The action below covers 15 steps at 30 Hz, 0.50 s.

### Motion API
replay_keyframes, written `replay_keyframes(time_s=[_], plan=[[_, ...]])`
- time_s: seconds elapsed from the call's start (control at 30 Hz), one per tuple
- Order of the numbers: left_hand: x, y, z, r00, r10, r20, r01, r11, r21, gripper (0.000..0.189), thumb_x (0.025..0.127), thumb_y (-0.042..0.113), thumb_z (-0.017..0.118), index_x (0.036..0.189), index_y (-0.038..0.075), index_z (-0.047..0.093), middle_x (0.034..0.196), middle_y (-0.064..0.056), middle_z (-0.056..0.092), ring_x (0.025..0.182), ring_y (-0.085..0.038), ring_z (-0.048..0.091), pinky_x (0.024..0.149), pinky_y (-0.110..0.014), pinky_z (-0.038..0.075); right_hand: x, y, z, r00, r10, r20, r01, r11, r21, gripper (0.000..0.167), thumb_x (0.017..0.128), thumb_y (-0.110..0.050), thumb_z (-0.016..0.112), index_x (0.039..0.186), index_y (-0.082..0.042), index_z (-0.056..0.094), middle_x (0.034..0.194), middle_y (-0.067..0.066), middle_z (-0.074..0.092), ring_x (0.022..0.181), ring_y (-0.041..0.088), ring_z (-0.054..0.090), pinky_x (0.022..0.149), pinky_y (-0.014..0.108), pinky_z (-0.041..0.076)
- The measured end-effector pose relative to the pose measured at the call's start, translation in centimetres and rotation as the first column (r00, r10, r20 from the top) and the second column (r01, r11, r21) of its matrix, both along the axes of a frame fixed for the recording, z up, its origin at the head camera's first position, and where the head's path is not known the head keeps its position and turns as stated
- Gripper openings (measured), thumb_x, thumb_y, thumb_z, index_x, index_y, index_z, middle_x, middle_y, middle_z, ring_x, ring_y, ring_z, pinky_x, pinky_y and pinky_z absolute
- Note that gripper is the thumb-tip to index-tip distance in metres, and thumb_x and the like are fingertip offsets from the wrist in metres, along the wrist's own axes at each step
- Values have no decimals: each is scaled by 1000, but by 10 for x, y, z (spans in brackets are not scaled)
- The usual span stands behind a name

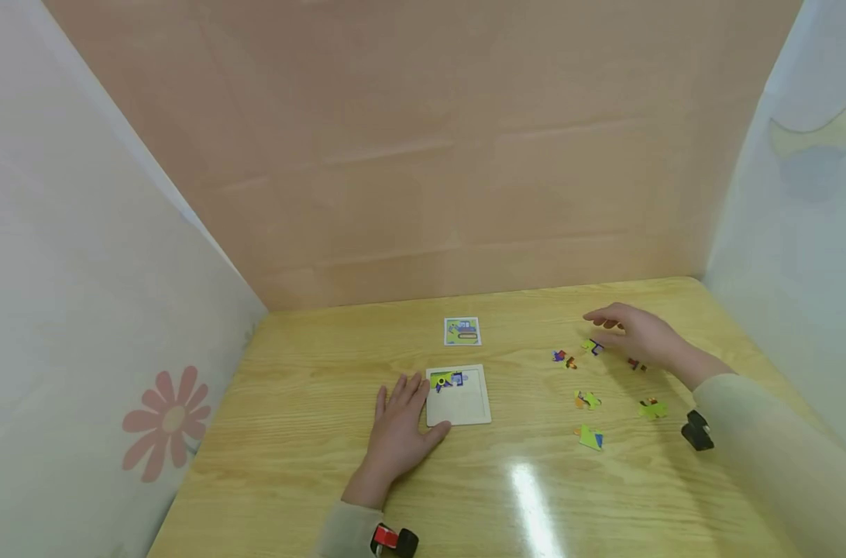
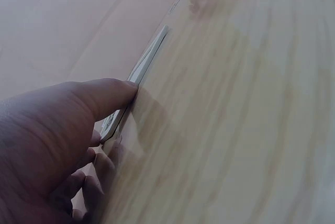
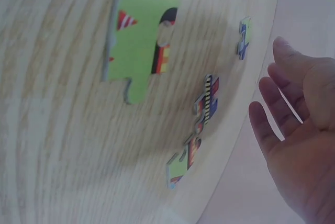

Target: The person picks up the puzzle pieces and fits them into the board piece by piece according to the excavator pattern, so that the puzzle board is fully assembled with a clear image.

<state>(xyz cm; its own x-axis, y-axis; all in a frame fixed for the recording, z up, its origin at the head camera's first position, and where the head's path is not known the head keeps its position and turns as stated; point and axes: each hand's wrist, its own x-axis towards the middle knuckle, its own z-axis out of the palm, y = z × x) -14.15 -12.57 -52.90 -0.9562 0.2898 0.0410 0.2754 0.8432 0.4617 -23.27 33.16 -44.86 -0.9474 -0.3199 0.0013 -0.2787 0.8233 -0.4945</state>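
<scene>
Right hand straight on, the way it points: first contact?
Probably the picture card: in the head view the right hand points left, roughly toward it. Height is unclear, so the hand might pass above.

No txt or nos. legible, AFAICT w/ the blur.

I can't tell home from lab, but I'm screened in: a brownish sheet (image 1: 423, 155) behind my desk (image 1: 269, 465)'s far edge, pale sheets (image 1: 81, 271) along both sides.
</scene>
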Motion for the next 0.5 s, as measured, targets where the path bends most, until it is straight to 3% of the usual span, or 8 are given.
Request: replay_keyframes(time_s=[0.17,0.5], plan=[[1,-2,1,1000,-5,-3,5,1000,1,83,102,54,74,165,4,51,177,-13,38,166,-38,25,134,-64,5,2,5,-8,999,13,42,-12,1000,-23,49,108,-16,73,154,-2,61,145,24,64,130,47,60,104,72,51],[1,-6,0,1000,-6,-9,6,1000,-3,83,102,54,74,165,4,51,177,-13,36,166,-38,24,134,-64,5,-2,10,-20,996,83,21,-83,996,-27,45,105,-8,77,148,-1,67,136,19,68,122,42,66,101,65,55]])
